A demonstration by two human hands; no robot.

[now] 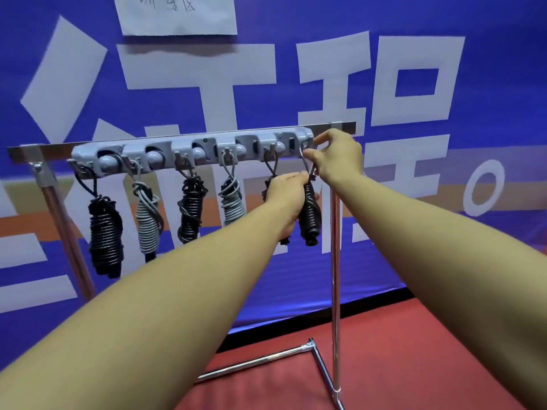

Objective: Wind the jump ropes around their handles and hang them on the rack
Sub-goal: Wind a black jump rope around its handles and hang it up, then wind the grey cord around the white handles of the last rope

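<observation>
Both hands grip: left hand [285,199] steadies the black wound jump rope [310,216]; right hand [336,156] should seat its pinched loop [305,156] on the grey plastic rack's [192,149] end hook.

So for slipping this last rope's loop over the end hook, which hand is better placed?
The right hand. It already pinches the loop beside the rightmost hook of the grey rack. The left hand is lower down, gripping the black wound jump rope and bearing its weight.
</observation>
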